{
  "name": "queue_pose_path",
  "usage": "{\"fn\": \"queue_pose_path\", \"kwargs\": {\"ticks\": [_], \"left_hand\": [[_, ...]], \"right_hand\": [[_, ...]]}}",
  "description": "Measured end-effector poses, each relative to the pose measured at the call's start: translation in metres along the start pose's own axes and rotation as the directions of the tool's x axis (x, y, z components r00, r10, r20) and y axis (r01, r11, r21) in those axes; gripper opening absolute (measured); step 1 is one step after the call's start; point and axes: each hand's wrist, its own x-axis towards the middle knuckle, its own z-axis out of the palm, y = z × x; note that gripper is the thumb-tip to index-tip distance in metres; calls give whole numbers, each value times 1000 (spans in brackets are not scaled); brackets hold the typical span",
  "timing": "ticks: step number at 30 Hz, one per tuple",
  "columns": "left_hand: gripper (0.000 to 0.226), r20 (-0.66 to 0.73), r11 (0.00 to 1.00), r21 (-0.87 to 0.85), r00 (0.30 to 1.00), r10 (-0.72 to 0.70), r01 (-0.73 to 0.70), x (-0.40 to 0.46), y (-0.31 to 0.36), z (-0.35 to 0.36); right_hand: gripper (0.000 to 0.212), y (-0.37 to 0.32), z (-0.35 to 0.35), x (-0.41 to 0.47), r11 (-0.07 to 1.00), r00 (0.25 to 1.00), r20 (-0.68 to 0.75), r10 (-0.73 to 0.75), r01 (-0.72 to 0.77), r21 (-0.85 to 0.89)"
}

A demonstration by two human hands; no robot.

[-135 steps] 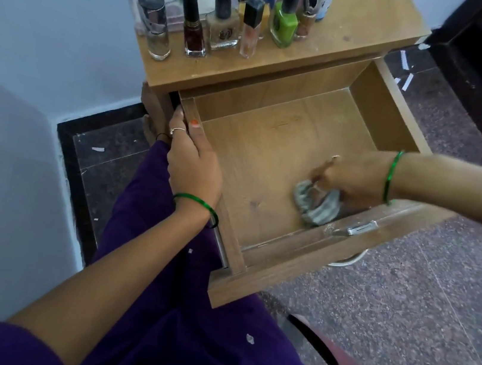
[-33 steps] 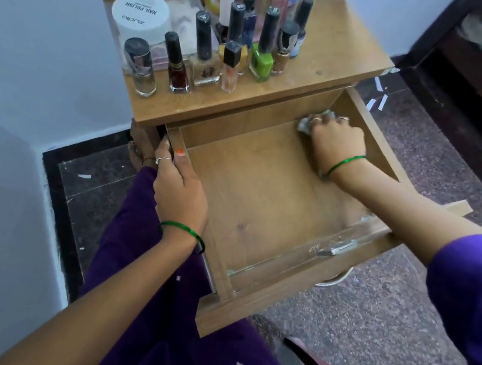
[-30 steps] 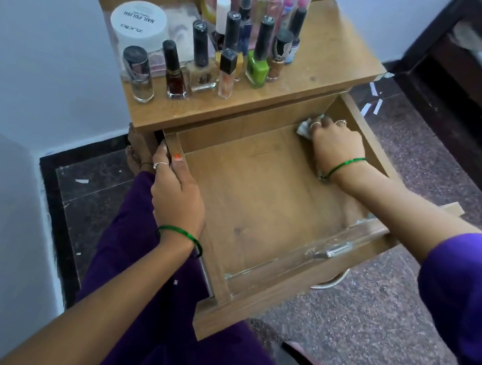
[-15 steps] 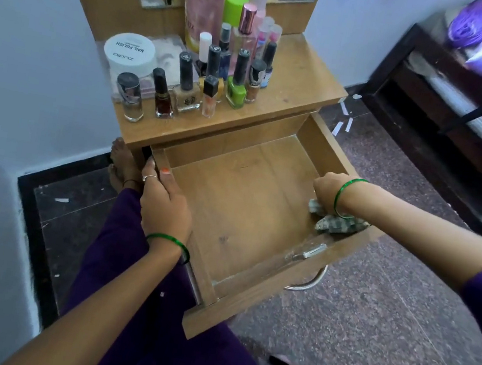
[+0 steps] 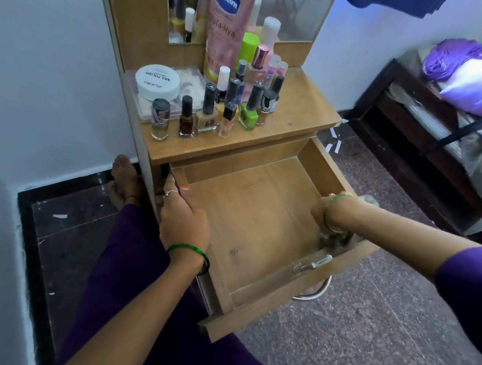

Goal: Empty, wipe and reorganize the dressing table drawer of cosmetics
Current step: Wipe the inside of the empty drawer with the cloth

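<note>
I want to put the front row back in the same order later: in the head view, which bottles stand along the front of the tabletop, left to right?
Silver-capped clear bottle → dark red nail polish → beige nail polish → small square-capped clear bottle → green nail polish.

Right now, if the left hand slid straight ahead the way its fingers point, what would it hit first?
Probably the dressing table's frame: the left hand grips the drawer's side wall, fingers pointing toward the cabinet opening. Depth there is unclear.

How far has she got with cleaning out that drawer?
Emptying looks done: the drawer holds no cosmetics, and the bottles stand on the tabletop. Wiping is under way: right hand with the cloth at the front right corner, left hand steadying the side. Putting things back remains.
</note>
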Motion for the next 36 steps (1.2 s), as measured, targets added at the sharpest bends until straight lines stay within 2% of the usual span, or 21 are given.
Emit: {"fn": "queue_pose_path", "kwargs": {"ticks": [1,4,8,11,15,17,19,22,24,26,28,30,31,33,36], "left_hand": [[44,-6,1000,1,1000,6,-6,0,0,0],[44,-16,1000,-13,1000,11,-11,3,-2,1],[43,-12,1000,-30,1000,-3,3,2,-1,3],[42,-12,999,-36,1000,9,-10,1,-1,2],[43,-6,999,-49,1000,10,-10,2,-2,2],[43,0,999,-46,1000,3,-3,2,-1,2],[43,3,999,-42,1000,-4,4,2,-1,2],[42,4,999,-40,1000,-5,5,1,-1,1],[42,-2,999,-42,1000,-2,2,2,-1,1],[42,1,999,-50,1000,-5,6,4,-1,2],[42,5,998,-55,1000,1,0,3,-1,2],[42,8,998,-55,1000,11,-11,2,-1,1],[42,8,999,-53,1000,9,-8,1,0,1],[42,3,999,-53,1000,-4,4,1,-1,2],[42,-4,999,-51,1000,3,-4,0,-1,2]], "right_hand": [[20,3,-8,-8,998,999,15,49,-48,-42],[34,25,-31,-33,977,987,-113,118,-135,-162],[45,58,-42,-41,951,957,-119,266,-280,-134],[40,58,-36,-23,992,978,-166,126,-127,4],[31,20,-21,-16,975,941,-308,-141,185,121],[33,2,-7,-10,955,946,-242,-217,257,149],[28,2,7,-3,970,973,-139,-185,203,132],[30,15,0,-6,997,999,-38,7,-4,79],[32,19,-16,-8,996,990,-110,84,-84,11],[39,20,-32,-16,992,965,-240,105,-120,-48],[40,23,-34,-7,999,947,-319,47,-36,40],[35,19,-24,0,987,961,-270,-60,98,130],[36,17,-15,5,983,967,-239,-84,120,139],[49,14,9,13,993,985,-162,-59,75,96],[38,15,25,12,998,996,-83,-39,44,54]]}}
